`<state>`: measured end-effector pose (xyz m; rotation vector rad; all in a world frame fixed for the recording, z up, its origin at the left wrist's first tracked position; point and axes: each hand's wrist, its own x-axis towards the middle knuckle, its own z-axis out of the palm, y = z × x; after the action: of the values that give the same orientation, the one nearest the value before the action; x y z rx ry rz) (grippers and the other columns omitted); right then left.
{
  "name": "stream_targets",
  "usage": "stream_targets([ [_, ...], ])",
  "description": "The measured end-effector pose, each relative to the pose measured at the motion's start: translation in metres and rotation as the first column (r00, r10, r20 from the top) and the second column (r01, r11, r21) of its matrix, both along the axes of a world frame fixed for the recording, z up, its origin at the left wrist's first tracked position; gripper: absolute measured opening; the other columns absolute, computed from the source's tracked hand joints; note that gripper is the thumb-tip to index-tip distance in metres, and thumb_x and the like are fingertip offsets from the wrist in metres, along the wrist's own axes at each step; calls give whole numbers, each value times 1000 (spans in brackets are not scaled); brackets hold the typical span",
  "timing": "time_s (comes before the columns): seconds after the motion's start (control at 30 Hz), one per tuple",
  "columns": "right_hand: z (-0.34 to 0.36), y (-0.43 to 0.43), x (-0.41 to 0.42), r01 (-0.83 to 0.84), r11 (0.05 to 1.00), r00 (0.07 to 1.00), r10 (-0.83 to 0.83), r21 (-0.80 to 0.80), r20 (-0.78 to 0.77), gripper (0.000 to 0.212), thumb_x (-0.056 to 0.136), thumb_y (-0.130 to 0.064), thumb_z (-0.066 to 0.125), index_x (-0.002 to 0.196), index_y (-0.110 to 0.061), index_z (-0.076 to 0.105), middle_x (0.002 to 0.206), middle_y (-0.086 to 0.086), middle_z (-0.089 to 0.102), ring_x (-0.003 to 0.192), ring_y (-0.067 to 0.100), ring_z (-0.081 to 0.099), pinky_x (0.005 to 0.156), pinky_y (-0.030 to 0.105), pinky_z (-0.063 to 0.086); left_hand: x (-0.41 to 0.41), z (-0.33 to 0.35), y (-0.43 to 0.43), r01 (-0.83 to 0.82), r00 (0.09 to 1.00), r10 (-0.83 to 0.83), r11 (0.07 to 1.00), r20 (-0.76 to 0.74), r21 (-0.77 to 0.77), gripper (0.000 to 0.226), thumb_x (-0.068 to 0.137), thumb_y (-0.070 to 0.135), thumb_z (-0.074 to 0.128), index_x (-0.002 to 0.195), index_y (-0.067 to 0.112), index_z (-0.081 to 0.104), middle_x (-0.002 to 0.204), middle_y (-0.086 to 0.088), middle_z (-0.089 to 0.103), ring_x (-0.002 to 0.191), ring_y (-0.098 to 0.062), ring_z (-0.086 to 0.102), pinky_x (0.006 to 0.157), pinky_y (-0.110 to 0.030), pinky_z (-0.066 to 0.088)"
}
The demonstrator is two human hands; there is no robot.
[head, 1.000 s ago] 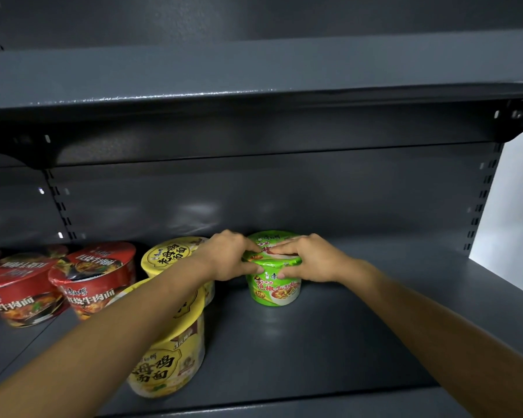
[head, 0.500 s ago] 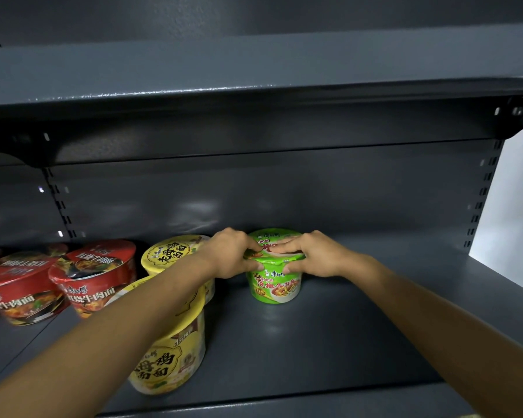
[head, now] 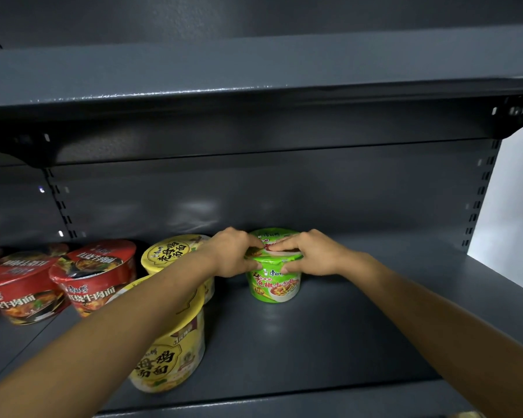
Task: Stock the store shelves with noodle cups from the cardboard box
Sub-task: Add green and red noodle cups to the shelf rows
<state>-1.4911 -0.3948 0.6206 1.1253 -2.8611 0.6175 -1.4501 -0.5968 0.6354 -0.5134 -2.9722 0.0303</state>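
**Q:** Where's the round green plastic-wrapped noodle cup (head: 274, 280) at?

**A:** It's upright on the dark grey metal shelf (head: 329, 342), toward the back. The left hand (head: 233, 254) curls round its rim at 9 o'clock and the right hand (head: 311, 253) at 3 o'clock. Fingers (head: 284, 245) lie on the lid, thumbs tucked under the rim.

**Q:** Anything next to it?

**A:** A round yellow noodle cup (head: 169, 251) sits at its 9 o'clock, behind the left hand.

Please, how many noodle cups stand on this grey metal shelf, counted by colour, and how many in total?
Red round noodle cups: 2 (what is cut off at the picture's left edge is not counted)
Yellow round noodle cups: 2
Green round noodle cup: 1
Total: 5
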Motion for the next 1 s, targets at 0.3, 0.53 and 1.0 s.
stream_targets([
  [0.3, 3, 9, 0, -24, 999, 1000, 24, -49, -6, 46, 81, -16, 72, 123, -32, 62, 132, -15, 56, 126, 0, 44, 98, 4, 27, -1, 1, -2, 80, 997, -80, 997, 2, 22, 45, 86, 25, 66, 130, 33, 56, 132, 8, 59, 124, -16, 52, 103, -30, 40],
  [0.53, 2, 4, 0, -17, 998, 1000, 17, -52, -2, 47, 80, -19, 74, 123, -32, 62, 132, -13, 57, 126, 2, 46, 101, 8, 28, -3, 0, -8, 89, 996, -90, 995, 14, 38, 45, 86, 24, 67, 129, 35, 56, 131, 8, 59, 122, -15, 53, 102, -31, 41],
  [1.0, 0, 3, 3, -24, 999, 1000, 23, -44, -19, 46, 82, -17, 72, 125, -30, 61, 133, -12, 56, 128, 4, 45, 107, 13, 28, -3, -7, -10, 47, 999, -47, 995, -7, 85, 47, 84, 24, 67, 128, 37, 57, 130, 8, 60, 122, -17, 54, 102, -33, 42],
])
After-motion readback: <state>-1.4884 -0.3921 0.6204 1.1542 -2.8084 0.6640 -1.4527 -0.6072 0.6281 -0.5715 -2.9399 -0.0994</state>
